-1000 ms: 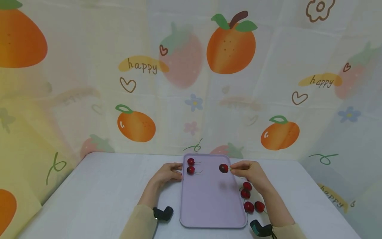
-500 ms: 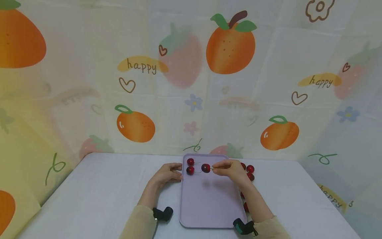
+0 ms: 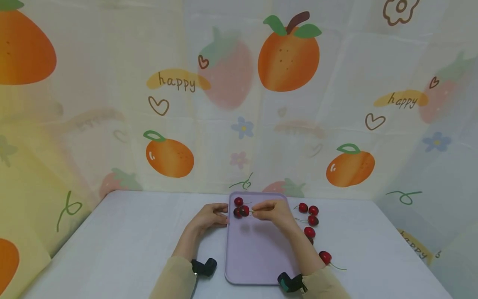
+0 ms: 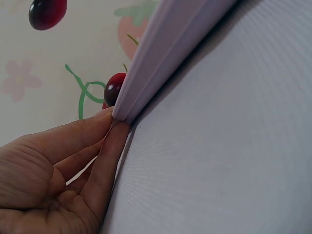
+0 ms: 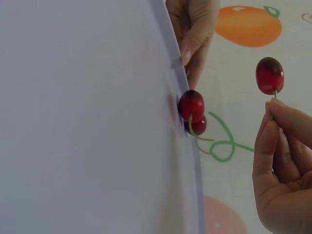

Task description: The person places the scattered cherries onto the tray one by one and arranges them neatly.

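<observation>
My right hand (image 3: 275, 212) pinches the stem of a dark red cherry (image 3: 245, 211) between thumb and fingers. The cherry hangs just above the far left of a lilac tray (image 3: 263, 259), and in the right wrist view this cherry (image 5: 269, 75) is apart from the others. Two more cherries lie on the tray by its left edge, a far one (image 3: 238, 201) and a nearer one (image 3: 237, 213), partly covered by the held cherry in the head view. At the tray's left rim, fingers of my left hand (image 3: 207, 216) touch the outer side, thumb and fingers spaced along it.
Several loose cherries (image 3: 313, 220) with stems lie on the white table (image 3: 149, 241) right of the tray; my right forearm hides part of that row. A fruit-printed cloth (image 3: 261, 137) hangs behind the table. Each wrist carries a black camera (image 3: 204, 267).
My right hand has carried its cherry leftward over the tray, from the right rim to the two cherries at the left. The left hand has stayed at the rim.
</observation>
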